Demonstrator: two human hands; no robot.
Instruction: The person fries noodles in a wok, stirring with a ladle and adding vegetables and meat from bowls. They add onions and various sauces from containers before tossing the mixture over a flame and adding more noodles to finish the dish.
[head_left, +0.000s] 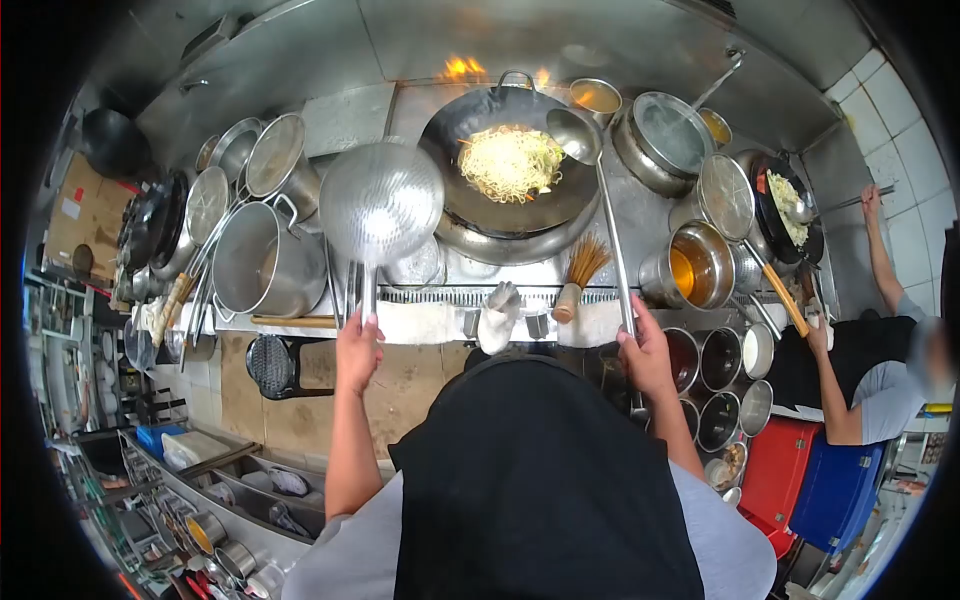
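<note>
My left hand [359, 352] is closed around the handle of a large round metal strainer [383, 200], held up left of the wok and overlapping its rim. My right hand [648, 347] grips the long handle of a ladle [573, 136]. The ladle's bowl is at the right edge of a heap of noodles [510, 165] with bits of vegetable. Those noodles sit in a dark wok [470, 212] on the burner, and flames [462, 68] rise behind it.
A bamboo brush [580, 270] and a white cloth [498, 318] lie at the stove's front edge. Left stands a big pot [268, 260]; right, a pot of orange liquid [702, 265]. Farther right, a co-worker [850, 370] works at another wok [790, 215].
</note>
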